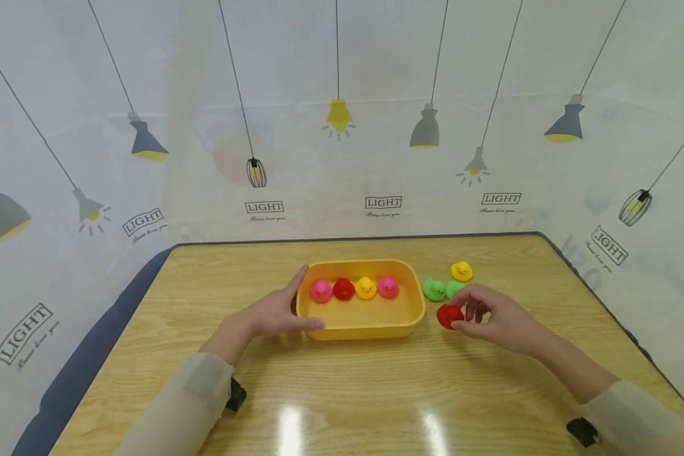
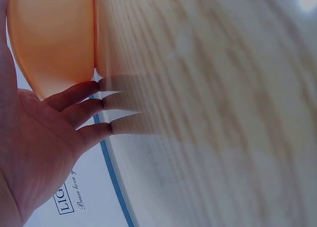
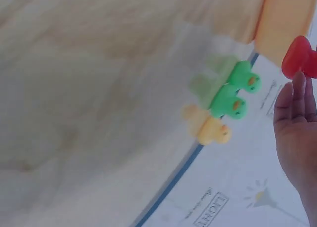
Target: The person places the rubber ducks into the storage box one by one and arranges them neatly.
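Note:
A yellow-orange plastic bin stands on the table, with two pink ducks, a red duck and a yellow duck in a row along its far side. My left hand spans the bin's left end, thumb along the near rim; in the left wrist view its fingers are extended beside the bin wall. My right hand, to the right of the bin, pinches another red rubber duck between thumb and fingers. The right wrist view also shows this red duck at the fingertips.
Two green ducks lie right of the bin, one partly behind my right hand, with a yellow duck farther back. The wooden table meets a wall covering printed with lamps, along a dark edge.

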Action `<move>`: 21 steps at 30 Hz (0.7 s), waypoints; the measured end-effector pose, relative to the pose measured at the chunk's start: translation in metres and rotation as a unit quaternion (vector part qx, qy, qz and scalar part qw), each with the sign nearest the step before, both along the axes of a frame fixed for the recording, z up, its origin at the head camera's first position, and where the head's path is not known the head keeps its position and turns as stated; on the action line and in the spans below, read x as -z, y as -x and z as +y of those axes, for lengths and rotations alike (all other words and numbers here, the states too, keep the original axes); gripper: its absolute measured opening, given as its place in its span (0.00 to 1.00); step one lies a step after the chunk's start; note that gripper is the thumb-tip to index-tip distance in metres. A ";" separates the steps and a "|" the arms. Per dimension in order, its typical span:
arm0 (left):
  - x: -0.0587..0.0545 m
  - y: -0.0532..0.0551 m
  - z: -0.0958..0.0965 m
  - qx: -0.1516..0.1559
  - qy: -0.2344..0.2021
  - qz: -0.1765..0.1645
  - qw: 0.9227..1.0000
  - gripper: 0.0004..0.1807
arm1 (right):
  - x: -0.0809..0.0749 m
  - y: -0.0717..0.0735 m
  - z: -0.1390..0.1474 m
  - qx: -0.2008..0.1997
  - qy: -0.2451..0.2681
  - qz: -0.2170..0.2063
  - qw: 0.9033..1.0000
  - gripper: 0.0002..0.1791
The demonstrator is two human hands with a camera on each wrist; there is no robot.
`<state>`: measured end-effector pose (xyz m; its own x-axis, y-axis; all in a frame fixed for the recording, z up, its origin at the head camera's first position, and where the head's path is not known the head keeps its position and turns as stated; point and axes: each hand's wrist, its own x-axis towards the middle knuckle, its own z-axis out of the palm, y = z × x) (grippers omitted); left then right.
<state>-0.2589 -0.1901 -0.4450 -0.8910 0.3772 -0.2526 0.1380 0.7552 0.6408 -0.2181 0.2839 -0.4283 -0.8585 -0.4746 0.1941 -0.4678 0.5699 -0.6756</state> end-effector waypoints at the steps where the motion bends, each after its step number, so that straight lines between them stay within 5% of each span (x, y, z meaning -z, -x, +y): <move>1: 0.000 0.000 0.000 -0.001 0.001 0.000 1.000 0.75 | -0.003 0.000 -0.004 0.000 0.001 0.003 1.000 0.16; 8: -0.002 -0.001 0.000 -0.002 0.000 0.000 1.000 0.75 | -0.018 0.004 -0.034 -0.016 0.017 0.023 0.999 0.17; 21: -0.002 0.000 0.000 0.003 -0.001 0.000 1.000 0.74 | -0.023 0.030 -0.092 -0.061 0.021 0.006 0.998 0.17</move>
<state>-0.2592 -0.1899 -0.4434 -0.8893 0.3823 -0.2510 0.1424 0.7530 0.6425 -0.2480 0.1916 -0.4049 -0.7928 -0.5662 0.2258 -0.5394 0.4791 -0.6925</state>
